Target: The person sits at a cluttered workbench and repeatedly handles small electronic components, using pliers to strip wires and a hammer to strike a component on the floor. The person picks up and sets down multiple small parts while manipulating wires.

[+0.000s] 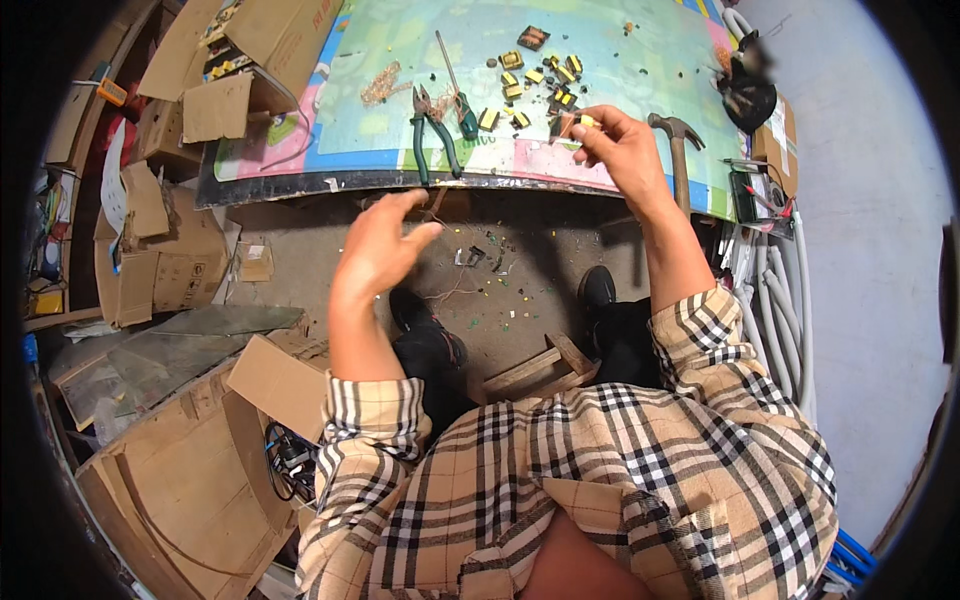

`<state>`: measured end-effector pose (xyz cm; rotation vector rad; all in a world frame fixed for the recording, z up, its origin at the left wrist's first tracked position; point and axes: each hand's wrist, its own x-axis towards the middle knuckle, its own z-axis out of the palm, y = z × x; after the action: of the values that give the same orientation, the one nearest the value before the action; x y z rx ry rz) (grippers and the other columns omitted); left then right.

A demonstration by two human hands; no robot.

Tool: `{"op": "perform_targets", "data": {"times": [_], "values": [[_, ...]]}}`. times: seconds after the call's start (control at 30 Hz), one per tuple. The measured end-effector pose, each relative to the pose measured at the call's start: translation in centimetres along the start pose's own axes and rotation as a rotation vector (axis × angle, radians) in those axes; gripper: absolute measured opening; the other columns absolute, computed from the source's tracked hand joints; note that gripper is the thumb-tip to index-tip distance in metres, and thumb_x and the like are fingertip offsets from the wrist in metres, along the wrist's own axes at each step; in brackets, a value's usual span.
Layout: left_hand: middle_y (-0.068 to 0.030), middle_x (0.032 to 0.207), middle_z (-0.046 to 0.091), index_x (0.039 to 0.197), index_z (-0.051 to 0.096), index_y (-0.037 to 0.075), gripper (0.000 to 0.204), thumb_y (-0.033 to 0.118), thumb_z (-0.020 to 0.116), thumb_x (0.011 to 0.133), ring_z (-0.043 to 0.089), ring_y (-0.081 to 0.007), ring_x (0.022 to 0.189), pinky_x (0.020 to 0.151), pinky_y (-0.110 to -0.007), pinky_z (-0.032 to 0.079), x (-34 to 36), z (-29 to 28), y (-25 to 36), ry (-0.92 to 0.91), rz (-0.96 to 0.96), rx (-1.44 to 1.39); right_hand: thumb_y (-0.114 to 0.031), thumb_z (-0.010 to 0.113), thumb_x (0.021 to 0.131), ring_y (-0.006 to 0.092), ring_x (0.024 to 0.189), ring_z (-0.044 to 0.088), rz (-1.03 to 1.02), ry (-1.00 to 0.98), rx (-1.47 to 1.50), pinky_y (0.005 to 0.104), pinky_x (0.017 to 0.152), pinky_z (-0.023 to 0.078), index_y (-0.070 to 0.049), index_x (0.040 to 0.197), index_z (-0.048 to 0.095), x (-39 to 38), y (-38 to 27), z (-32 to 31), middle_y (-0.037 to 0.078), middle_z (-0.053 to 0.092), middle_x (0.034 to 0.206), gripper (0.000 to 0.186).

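Right hand point(622, 145): your thumb and fingers pinch a small yellow piece point(587, 121) above the near part of the table point(545, 162)
Left hand point(385, 238): your thumb is spread away from your fingers, near the table's front edge
Loose pieces: black-and-yellow pieces point(512, 60) lie scattered beyond your right hand
Tools: pliers point(430, 112) lie beside a screwdriver point(466, 120); a hammer point(681, 160) lies just right of your right hand
Wire: a copper-coloured tangle point(380, 85) lies left of the pliers

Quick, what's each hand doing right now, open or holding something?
Left hand: open, nothing visible in it, near the table's front edge.
Right hand: closed, pinching a small yellow part.
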<state>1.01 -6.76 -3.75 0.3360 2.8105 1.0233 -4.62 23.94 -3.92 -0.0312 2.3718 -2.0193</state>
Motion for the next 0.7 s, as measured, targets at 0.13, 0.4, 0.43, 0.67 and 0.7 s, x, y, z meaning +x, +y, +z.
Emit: {"op": "perform_targets", "data": {"times": [0.13,0.4,0.43,0.67,0.7], "values": [[-0.0212,0.136,0.047,0.139,0.037,0.001,0.075,0.021,0.074,0.077,0.044,-0.0280,0.128,0.105,-0.037,0.035,1.6,2.5,3.1,0.056,0.147,-0.433,-0.011,0.063,0.088,0.0076,0.065,0.060,-0.016,-0.143,0.020,0.0217,0.058,0.048,0.003,0.102,0.062,-1.2,-0.2,1.9,0.004,0.064,0.079,0.020],[-0.0116,0.099,0.061,0.124,0.047,-0.001,0.054,0.019,0.073,0.081,0.056,-0.0123,0.085,0.073,-0.024,0.044,2.2,7.0,6.5,-0.048,-0.143,-1.242,-0.006,0.065,0.085,0.0096,0.067,0.061,-0.188,-0.136,-0.086,0.0230,0.059,0.050,0.001,0.102,0.063,-2.5,-1.8,4.4,0.004,0.063,0.083,0.019],[-0.0083,0.091,0.061,0.117,0.052,0.000,0.046,0.020,0.073,0.082,0.054,-0.0093,0.075,0.064,-0.022,0.041,2.1,6.6,5.8,-0.139,-0.261,-1.214,-0.006,0.065,0.085,0.0098,0.067,0.061,-0.250,-0.101,-0.137,0.0232,0.059,0.050,0.001,0.101,0.063,-2.5,-1.8,4.5,0.004,0.062,0.084,0.018],[0.0072,0.064,0.055,0.077,0.065,0.004,0.013,0.012,0.063,0.088,0.041,-0.0011,0.057,0.052,-0.019,0.031,3.1,3.5,4.8,0.216,-0.244,-1.142,-0.008,0.064,0.086,0.0103,0.067,0.061,0.105,-0.576,0.007,0.0223,0.060,0.049,0.001,0.095,0.062,-2.8,-3.3,3.4,0.004,0.065,0.089,0.013],[0.0073,0.064,0.055,0.077,0.065,0.004,0.014,0.013,0.062,0.089,0.041,-0.0013,0.057,0.051,-0.020,0.031,3.1,3.8,4.5,0.206,-0.277,-1.132,-0.009,0.064,0.087,0.0088,0.064,0.058,0.115,-0.613,0.150,0.0206,0.057,0.047,-0.001,0.098,0.061,-2.7,-2.9,3.1,0.005,0.066,0.091,0.015]]}}
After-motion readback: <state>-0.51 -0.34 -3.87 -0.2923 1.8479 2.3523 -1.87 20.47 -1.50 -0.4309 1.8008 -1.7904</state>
